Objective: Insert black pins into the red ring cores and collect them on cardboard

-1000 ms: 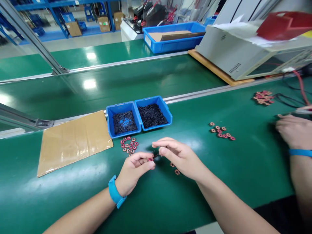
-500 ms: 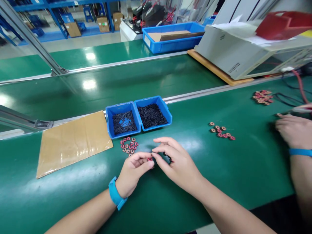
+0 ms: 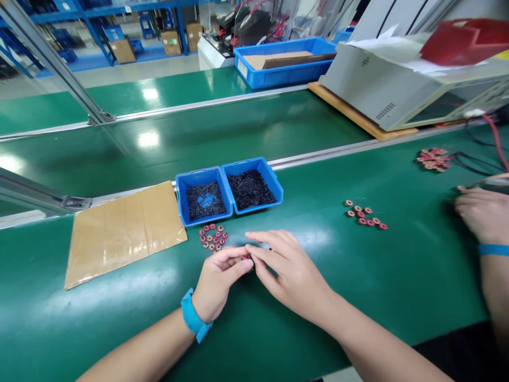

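Note:
My left hand (image 3: 217,281) pinches a small red toothed ring (image 3: 248,258) between thumb and fingers. Close against it, my right hand (image 3: 296,273) has its thumb and forefinger drawn together at the ring; whatever they hold is too small to make out. Its other fingers reach out over the ring. Just beyond my left hand lies a cluster of red and copper-coloured toothed rings (image 3: 213,237). Behind that stand two blue bins, the left bin (image 3: 181,197) and the right bin (image 3: 279,188), both holding thin black pieces. My right hand hides part of the bench behind it.
A brown cardboard sheet (image 3: 125,233) lies at left. More rings (image 3: 361,214) lie at right, with another heap (image 3: 432,159) farther back near a co-worker's hand (image 3: 483,209). A metal rail (image 3: 326,152) runs behind the bins; a grey machine (image 3: 382,87) stands back right.
My right hand has moved slightly left, its fingers closer over the ring. My left hand keeps its pinch. The whole view has shifted a little.

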{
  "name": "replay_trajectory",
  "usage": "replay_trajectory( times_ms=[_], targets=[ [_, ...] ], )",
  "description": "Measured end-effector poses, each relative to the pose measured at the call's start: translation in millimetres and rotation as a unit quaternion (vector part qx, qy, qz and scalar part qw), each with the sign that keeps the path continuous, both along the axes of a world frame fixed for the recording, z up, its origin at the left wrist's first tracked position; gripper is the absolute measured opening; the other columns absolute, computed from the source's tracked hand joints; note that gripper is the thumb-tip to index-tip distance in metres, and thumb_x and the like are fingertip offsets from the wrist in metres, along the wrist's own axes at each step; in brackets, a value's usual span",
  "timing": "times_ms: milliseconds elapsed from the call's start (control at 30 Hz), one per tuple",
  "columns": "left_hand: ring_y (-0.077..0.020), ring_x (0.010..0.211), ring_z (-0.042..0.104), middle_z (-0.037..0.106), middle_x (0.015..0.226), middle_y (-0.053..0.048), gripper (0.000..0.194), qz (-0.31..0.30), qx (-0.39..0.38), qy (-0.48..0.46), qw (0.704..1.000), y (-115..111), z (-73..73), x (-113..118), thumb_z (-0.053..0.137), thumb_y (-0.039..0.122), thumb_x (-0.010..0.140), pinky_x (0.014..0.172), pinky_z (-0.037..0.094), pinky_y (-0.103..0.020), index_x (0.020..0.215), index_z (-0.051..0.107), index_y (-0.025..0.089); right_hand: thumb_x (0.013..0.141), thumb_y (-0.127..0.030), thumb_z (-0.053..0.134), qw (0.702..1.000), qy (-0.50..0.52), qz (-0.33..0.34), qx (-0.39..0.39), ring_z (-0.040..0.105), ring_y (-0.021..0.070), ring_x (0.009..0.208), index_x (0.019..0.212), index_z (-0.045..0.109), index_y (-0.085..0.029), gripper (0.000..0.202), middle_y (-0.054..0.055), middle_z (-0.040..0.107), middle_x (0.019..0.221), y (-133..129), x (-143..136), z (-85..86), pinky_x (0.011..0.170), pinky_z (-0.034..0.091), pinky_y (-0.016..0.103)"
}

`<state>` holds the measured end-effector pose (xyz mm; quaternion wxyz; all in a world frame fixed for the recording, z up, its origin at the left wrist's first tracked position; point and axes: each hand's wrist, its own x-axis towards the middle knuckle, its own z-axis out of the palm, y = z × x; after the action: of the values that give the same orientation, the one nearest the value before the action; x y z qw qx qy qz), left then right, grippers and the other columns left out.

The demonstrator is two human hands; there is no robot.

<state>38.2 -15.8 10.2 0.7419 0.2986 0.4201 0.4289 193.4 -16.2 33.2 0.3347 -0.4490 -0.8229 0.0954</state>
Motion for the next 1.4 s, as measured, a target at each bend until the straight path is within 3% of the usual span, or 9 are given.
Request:
replay_trajectory(
  times_ms=[133, 267, 467, 633, 800, 1100, 1267, 1333, 1400],
  targets=[
    [-0.0100, 0.069, 0.059, 0.069, 0.076, -0.001, 0.026, 0.004, -0.026, -0.010, 1.000, 2.6, 2.3, 0.6, 0.079, 0.026, 0.060, 0.074, 0.046, -0.026, 0.084, 0.073, 0.019, 0.084, -0.012, 0.048, 0.996, 0.083, -0.002, -0.029, 0.061, 0.0199, 0.095, 0.099, 0.063, -0.020, 0.022, 0.009, 0.067, 0.104, 3.7, 3.8, 4.5, 0.080, 0.050, 0.038],
    [-0.0118, 0.069, 0.060, 0.068, 0.074, -0.002, 0.032, 0.003, -0.025, 0.025, 0.999, 0.0, 6.4, 1.5, 0.081, 0.028, 0.056, 0.073, 0.049, -0.028, 0.085, 0.073, 0.018, 0.087, -0.018, 0.047, 0.978, 0.165, -0.126, -0.034, 0.062, 0.0179, 0.093, 0.099, 0.062, -0.021, 0.019, 0.008, 0.067, 0.098, 7.8, 25.7, 15.9, 0.081, 0.051, 0.034],
    [-0.0181, 0.079, 0.066, 0.068, 0.090, -0.006, 0.021, -0.115, 0.111, 0.203, 0.966, -17.1, 2.0, -25.6, 0.071, 0.028, 0.067, 0.076, 0.054, -0.032, 0.086, 0.073, 0.020, 0.077, -0.044, 0.062, 0.947, 0.032, -0.237, -0.215, 0.060, 0.0169, 0.064, 0.121, 0.054, -0.021, 0.051, 0.008, 0.062, 0.094, -31.7, 87.2, -3.1, 0.062, 0.053, 0.035],
    [-0.0209, 0.080, 0.063, 0.068, 0.091, -0.006, 0.017, -0.112, 0.285, 0.475, 0.825, -15.0, -14.9, -60.1, 0.062, 0.036, 0.075, 0.076, 0.052, -0.038, 0.085, 0.071, 0.024, 0.071, -0.038, 0.069, 0.935, 0.021, -0.222, -0.275, 0.057, 0.0145, 0.058, 0.135, 0.039, -0.021, 0.072, 0.010, 0.054, 0.101, -73.6, 79.8, -39.8, 0.056, 0.055, 0.033],
    [-0.0245, 0.078, 0.058, 0.063, 0.080, -0.006, 0.034, -0.067, 0.357, 0.630, 0.687, 0.9, -17.3, -72.8, 0.063, 0.053, 0.070, 0.073, 0.046, -0.039, 0.079, 0.059, 0.021, 0.071, -0.021, 0.069, 0.944, 0.013, -0.214, -0.251, 0.063, 0.0204, 0.075, 0.140, 0.026, -0.022, 0.081, 0.014, 0.048, 0.114, -54.5, 47.2, -46.8, 0.071, 0.056, 0.039],
    [-0.0212, 0.061, 0.048, 0.045, 0.060, 0.000, 0.042, -0.046, 0.385, 0.711, 0.587, 10.6, -14.7, -85.6, 0.054, 0.061, 0.073, 0.060, 0.036, -0.032, 0.063, 0.035, 0.025, 0.067, -0.022, 0.073, 0.935, 0.033, -0.187, -0.301, 0.057, 0.0115, 0.063, 0.133, 0.039, -0.012, 0.074, 0.014, 0.047, 0.113, -9.9, 60.6, -35.3, 0.073, 0.054, 0.037],
    [-0.0175, 0.053, 0.043, 0.042, 0.053, 0.001, 0.040, -0.062, 0.461, 0.696, 0.547, -5.3, -11.4, -70.6, 0.055, 0.050, 0.077, 0.053, 0.032, -0.030, 0.054, 0.036, 0.023, 0.079, -0.039, 0.059, 0.931, 0.207, -0.279, -0.112, 0.054, 0.0114, 0.059, 0.134, 0.032, -0.022, 0.064, 0.008, 0.056, 0.100, 11.2, 92.9, 2.0, 0.057, 0.051, 0.030],
    [-0.0165, 0.054, 0.046, 0.047, 0.055, 0.001, 0.033, -0.090, 0.504, 0.649, 0.562, -13.8, -13.5, -54.9, 0.057, 0.043, 0.079, 0.054, 0.036, -0.029, 0.057, 0.045, 0.022, 0.088, -0.038, 0.046, 0.906, 0.244, -0.345, 0.017, 0.055, 0.0133, 0.063, 0.134, 0.030, -0.023, 0.051, 0.007, 0.057, 0.094, 27.7, 97.0, 15.3, 0.057, 0.049, 0.029],
    [-0.0163, 0.060, 0.053, 0.056, 0.064, -0.001, 0.021, -0.127, 0.532, 0.597, 0.588, -18.9, -17.1, -34.5, 0.055, 0.037, 0.082, 0.057, 0.041, -0.028, 0.069, 0.055, 0.020, 0.088, -0.036, 0.048, 0.936, 0.168, -0.308, 0.036, 0.056, 0.0150, 0.067, 0.125, 0.042, -0.023, 0.040, 0.007, 0.059, 0.093, 47.8, 91.1, 23.0, 0.062, 0.048, 0.030]
  ],
)
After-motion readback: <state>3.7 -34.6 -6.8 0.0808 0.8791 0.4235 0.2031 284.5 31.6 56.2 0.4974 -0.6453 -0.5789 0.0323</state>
